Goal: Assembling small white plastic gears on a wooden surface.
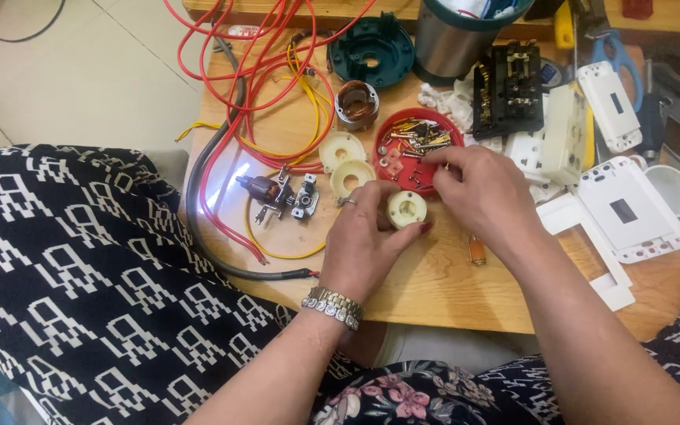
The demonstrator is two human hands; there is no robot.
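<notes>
left hand (367,236): fingers curled, pinching | right hand (482,193): palm down, fingertips pinched

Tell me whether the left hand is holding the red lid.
No, the left hand holds a cream round part; the red lid lies on the table.

- Left hand (364,236) holds a cream round part (407,208) over the bench (434,291).
- Right hand (482,193) fingers reach into a red lid (403,169) of small screws.
</notes>
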